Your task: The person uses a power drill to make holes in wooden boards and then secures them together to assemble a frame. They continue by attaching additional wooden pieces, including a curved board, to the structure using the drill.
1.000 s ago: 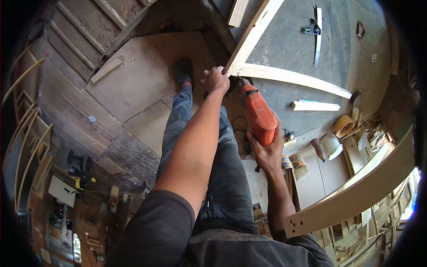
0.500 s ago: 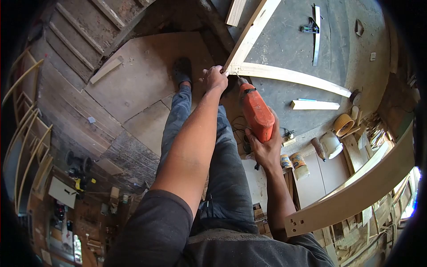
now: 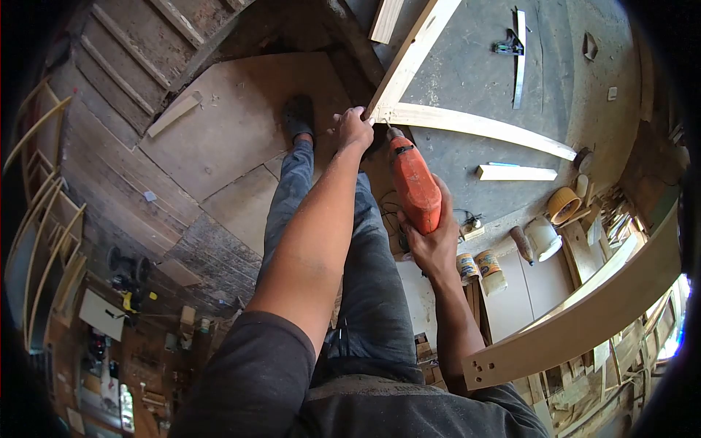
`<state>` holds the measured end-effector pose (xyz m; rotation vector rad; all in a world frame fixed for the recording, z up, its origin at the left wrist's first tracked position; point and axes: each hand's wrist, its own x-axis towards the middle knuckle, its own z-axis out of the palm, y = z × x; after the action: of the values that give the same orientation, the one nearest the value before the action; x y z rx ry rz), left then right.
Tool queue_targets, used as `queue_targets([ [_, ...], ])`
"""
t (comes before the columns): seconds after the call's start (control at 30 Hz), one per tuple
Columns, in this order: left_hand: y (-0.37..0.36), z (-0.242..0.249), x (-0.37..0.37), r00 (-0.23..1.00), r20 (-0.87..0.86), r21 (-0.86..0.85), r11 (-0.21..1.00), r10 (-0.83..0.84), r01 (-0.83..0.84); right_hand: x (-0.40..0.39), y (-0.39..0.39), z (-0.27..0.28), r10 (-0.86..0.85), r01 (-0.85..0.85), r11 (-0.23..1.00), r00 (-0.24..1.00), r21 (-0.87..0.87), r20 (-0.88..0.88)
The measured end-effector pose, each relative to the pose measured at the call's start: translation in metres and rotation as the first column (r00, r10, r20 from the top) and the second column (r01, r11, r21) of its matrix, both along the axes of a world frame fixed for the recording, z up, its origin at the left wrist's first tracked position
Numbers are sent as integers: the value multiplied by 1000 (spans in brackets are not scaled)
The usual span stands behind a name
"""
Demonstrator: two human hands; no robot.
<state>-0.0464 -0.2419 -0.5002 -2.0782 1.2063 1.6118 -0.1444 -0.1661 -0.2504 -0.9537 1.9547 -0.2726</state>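
My right hand [image 3: 436,237] is wrapped round the rear of an orange power drill [image 3: 418,186]. The drill's bit meets the wood near the corner where two pale boards join. One is a long wooden board [image 3: 412,62] running up and away; the other is a curved wooden piece [image 3: 482,124] reaching to the right. My left hand [image 3: 355,130] grips the near end of the long board at that corner, just left of the drill bit. Its fingertips are partly hidden behind the wood.
A clamp [image 3: 509,48] and a short wooden block [image 3: 517,173] lie on the dark work surface [image 3: 467,87]. Tins [image 3: 491,270], a white tub [image 3: 543,237] and an orange pot [image 3: 564,205] stand at the right. A curved board with holes [image 3: 577,328] juts in at lower right.
The rear of the drill has swung slightly left with my right hand, while its tip stays near the joint. My left hand holds its place on the board.
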Motion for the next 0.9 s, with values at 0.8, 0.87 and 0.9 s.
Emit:
queue_targets([
  [0.8, -1, 5, 2, 999, -27, -48, 998, 35, -36, -8, -9, -4, 19, -19, 997, 1000, 78, 0],
  [0.87, -2, 6, 2, 1000, -13, -62, 998, 1, -2, -10, -5, -6, 44, -44, 999, 999, 23, 1],
  [0.9, -5, 6, 2, 1000, -13, -69, 998, 3, -4, -11, -5, -8, 70, -70, 997, 998, -36, 3],
])
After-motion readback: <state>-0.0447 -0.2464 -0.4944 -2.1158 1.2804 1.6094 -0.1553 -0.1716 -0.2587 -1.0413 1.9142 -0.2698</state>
